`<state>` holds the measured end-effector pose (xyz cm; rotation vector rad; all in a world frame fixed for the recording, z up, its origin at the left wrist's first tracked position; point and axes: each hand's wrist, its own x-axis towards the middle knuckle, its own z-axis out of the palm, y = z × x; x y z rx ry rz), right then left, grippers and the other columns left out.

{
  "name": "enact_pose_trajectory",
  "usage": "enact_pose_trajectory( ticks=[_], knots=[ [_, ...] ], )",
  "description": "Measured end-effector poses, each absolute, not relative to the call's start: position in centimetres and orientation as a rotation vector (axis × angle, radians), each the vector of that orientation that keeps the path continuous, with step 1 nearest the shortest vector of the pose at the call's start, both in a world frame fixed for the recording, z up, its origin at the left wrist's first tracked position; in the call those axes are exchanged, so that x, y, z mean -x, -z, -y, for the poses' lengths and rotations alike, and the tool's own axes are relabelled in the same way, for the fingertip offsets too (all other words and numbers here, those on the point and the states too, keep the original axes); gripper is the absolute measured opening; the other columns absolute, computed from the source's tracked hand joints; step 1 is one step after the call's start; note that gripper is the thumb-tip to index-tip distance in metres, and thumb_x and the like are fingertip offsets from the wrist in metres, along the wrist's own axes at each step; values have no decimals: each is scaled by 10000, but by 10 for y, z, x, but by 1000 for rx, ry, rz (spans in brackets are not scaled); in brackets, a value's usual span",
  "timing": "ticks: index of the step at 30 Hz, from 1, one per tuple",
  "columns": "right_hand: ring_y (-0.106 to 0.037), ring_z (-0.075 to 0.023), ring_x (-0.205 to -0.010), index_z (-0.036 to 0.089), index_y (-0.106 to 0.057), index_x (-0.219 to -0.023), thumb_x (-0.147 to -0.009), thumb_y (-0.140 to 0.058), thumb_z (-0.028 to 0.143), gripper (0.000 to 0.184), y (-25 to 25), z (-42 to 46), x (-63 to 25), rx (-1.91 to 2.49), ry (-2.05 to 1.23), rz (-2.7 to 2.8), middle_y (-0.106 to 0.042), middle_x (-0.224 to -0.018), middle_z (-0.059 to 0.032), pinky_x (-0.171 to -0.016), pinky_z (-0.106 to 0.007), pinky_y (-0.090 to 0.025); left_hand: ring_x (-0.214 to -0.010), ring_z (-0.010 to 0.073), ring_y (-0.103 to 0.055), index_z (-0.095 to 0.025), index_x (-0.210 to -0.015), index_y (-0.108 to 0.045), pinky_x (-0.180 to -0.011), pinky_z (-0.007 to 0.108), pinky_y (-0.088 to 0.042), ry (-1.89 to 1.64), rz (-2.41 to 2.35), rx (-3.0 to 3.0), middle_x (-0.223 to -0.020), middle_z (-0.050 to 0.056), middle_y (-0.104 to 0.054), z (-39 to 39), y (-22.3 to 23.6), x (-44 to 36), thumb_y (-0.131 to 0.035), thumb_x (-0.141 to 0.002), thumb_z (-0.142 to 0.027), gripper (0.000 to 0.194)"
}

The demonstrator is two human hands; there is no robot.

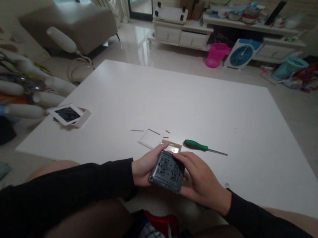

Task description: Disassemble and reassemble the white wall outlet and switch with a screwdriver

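Between my two hands, at the table's near edge, is a dark grey square wall socket module (167, 171) with slotted recesses on its face. My left hand (146, 167) grips its left side, thumb along the top corner. My right hand (198, 175) closes on its right side, with fingers over the upper edge. Just beyond lies a small open box-like part (172, 147), partly hidden by the fingers. A white square frame (150, 138) lies left of it, near some thin strips (166, 134). To the right rests a screwdriver (196, 145) with a green handle.
The white table (179, 102) spreads out ahead. At its left edge sit stacked white frames with a dark insert (69, 114). White rounded objects (43, 99) crowd the floor on the left. A pink basket (215, 56) and a blue fan (241, 55) stand beyond the table.
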<state>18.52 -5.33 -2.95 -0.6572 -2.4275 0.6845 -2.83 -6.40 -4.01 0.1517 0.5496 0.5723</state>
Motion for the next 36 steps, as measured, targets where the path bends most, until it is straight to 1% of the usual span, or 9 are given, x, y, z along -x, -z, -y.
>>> enact_pose_trajectory(
  ticks=[3, 7, 11, 15, 17, 23, 25, 31, 36],
  knots=[
    [-593, -335, -1328, 257, -370, -1557, -912, -734, 294, 742, 25, 53, -183, 653, -733, 2392, -575, -1475, -178, -1053, -585, -562, -812, 249, -761, -128, -1096, -664, -852, 400, -590, -623, -621, -152, -918, 133, -763, 61, 35, 31, -460, -1046, -568, 487],
    [-495, -359, -1454, 283, -332, -1593, -850, -831, 425, 906, 21, 51, -181, 622, -810, 2366, -484, -1590, -177, -1150, -626, -492, -804, 232, -746, -129, -1062, -682, -832, 364, -582, -654, -663, -198, -897, 121, -757, 57, 32, 35, -517, -1031, -575, 476],
    [-560, -352, -1387, 297, -330, -1602, -876, -796, 368, 866, 25, 51, -182, 665, -740, 2372, -551, -1538, -165, -1112, -634, -512, -873, 227, -740, -155, -1107, -682, -859, 354, -563, -725, -709, -311, -974, 114, -759, 59, 34, 32, -598, -1009, -537, 403],
    [-612, -368, -1301, 256, -297, -1619, -867, -785, 400, 908, 24, 51, -184, 642, -587, 2447, -595, -1463, -194, -1023, -610, -565, -856, 226, -713, -186, -1049, -672, -853, 363, -545, -755, -697, -374, -911, 59, -724, 63, 35, 26, -676, -964, -511, 336],
    [-632, -369, -1260, 247, -297, -1609, -857, -778, 408, 908, 21, 47, -187, 629, -519, 2473, -611, -1434, -197, -997, -601, -575, -907, 223, -690, -180, -1030, -674, -891, 357, -530, -803, -710, -439, -950, 58, -711, 62, 34, 25, -691, -950, -507, 337],
    [-686, -338, -1074, 215, -476, -1426, -797, -796, 360, 721, 16, 22, -210, 789, -389, 2402, -693, -1232, -164, -894, -512, -597, -940, 226, -638, -189, -1001, -635, -857, 366, -511, -843, -1005, -929, -1024, 63, -660, 33, 27, 57, -789, -846, -396, 301],
    [-691, -328, -1004, 202, -523, -1357, -792, -787, 363, 644, 18, 13, -217, 891, -353, 2379, -701, -1183, -160, -849, -491, -594, -1012, 253, -621, -188, -996, -653, -932, 399, -496, -820, -1100, -1227, -1057, 79, -663, 23, 27, 74, -850, -760, -320, 334],
    [-692, -332, -995, 193, -560, -1263, -768, -771, 367, 565, 29, 5, -220, 989, -401, 2425, -720, -1142, -156, -841, -478, -573, -1188, 369, -573, -209, -1185, -682, -1148, 559, -373, -641, -1080, -1677, -1247, 129, -660, 15, 46, 91, -934, -562, -238, 673],
    [-677, -346, -1017, 206, -574, -1237, -779, -764, 368, 522, 35, 7, -213, 923, -408, 2568, -731, -1161, -155, -859, -490, -535, -1271, 397, -527, -224, -1178, -706, -1209, 568, -300, -668, -1000, -1651, -1268, 137, -650, 16, 63, 85, -912, -508, -149, 704]
  ],
)
